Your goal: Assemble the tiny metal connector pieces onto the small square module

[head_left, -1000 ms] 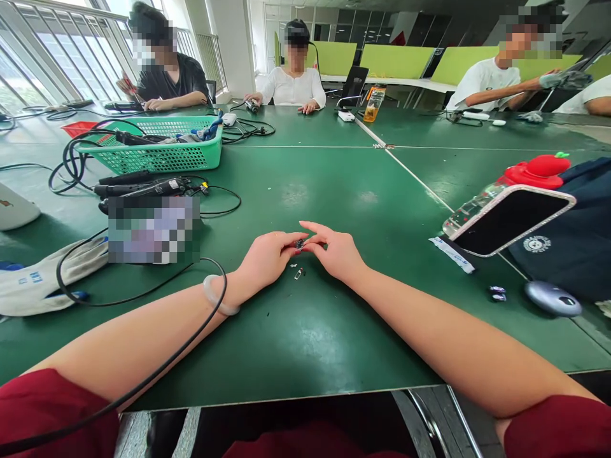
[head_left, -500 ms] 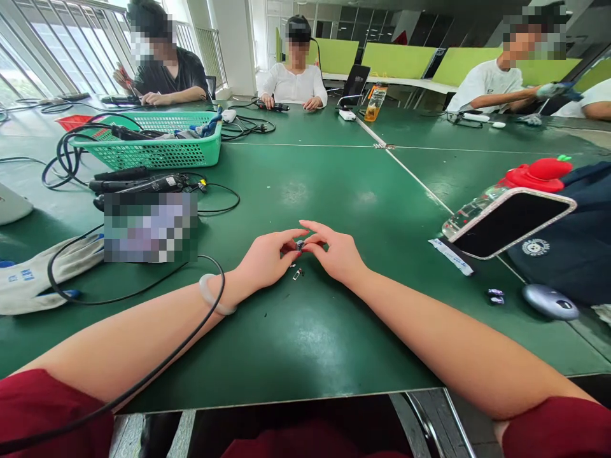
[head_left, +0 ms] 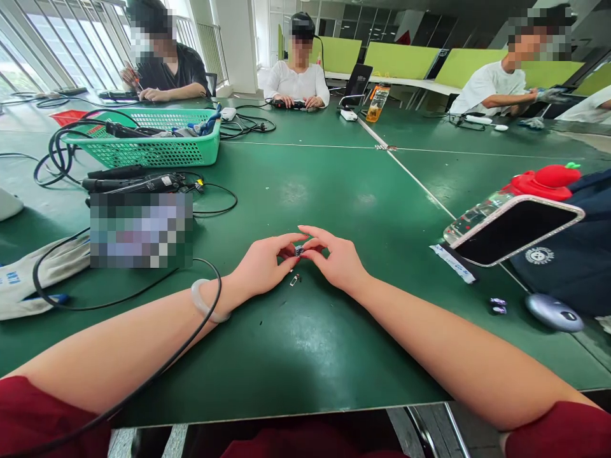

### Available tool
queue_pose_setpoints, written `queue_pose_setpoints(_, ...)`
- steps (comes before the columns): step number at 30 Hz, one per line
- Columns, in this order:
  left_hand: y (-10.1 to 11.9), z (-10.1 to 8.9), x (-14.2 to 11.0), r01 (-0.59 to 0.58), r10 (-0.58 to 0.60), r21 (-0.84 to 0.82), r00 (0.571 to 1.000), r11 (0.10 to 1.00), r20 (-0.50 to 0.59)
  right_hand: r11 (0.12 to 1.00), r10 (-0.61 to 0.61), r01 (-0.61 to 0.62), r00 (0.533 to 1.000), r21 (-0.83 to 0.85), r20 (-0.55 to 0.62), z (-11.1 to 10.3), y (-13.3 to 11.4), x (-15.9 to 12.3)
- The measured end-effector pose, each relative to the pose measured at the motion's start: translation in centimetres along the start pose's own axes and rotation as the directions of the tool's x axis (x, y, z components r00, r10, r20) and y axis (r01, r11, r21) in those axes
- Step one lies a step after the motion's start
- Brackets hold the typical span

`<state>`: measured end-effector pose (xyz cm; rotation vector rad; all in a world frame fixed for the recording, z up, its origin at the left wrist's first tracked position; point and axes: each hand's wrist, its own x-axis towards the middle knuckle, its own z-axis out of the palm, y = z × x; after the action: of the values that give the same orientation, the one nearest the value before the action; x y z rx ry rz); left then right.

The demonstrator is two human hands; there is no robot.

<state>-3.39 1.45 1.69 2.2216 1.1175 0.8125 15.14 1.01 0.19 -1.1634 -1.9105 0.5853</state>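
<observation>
Between the fingertips of my left hand [head_left: 267, 262] and my right hand [head_left: 337, 259] sits a small dark grey metallic part [head_left: 299, 250], too small to name. Both hands pinch it from opposite sides, a little above the green table [head_left: 324, 362]. Fingers cover much of it. Just below my left fingertips lies a tiny light-coloured rectangular piece [head_left: 295, 280] with an opening in its middle. A smaller bright bit lies close by it, partly hidden by my left thumb.
A green basket [head_left: 143, 150] holds cables and tools at left, with black devices [head_left: 128, 181] and a white glove [head_left: 52, 267] nearer. A phone [head_left: 518, 229] leans on a red-lidded bottle [head_left: 544, 181] at right, by a mouse [head_left: 554, 312]. A black cable crosses my left forearm. Several people sit beyond.
Both hands keep hold of the small part, with slight finger shifts; my right index finger has bent a little more. The person opposite has brought both hands onto a black device.
</observation>
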Motion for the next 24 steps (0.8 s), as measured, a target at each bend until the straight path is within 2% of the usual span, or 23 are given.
queue_pose_setpoints(8,-0.08,0.07,-0.04,-0.013,0.013,-0.016,1.000,1.000,-0.025,1.000,-0.028,0.028,1.000,0.009,0.003,0.05,-0.01,-0.10)
queue_pose_setpoints(16,-0.25,0.19,-0.17,-0.048,0.053,0.062,0.995,0.997,-0.080,0.997,-0.075,0.073,0.996,-0.035,-0.053,0.05,-0.21,-0.25)
queue_pose_setpoints(24,-0.21,0.26,-0.18,-0.042,0.044,0.023,0.995,0.999,-0.090,1.000,0.020,-0.020,0.996,0.006,-0.083,-0.01,-0.27,-0.08)
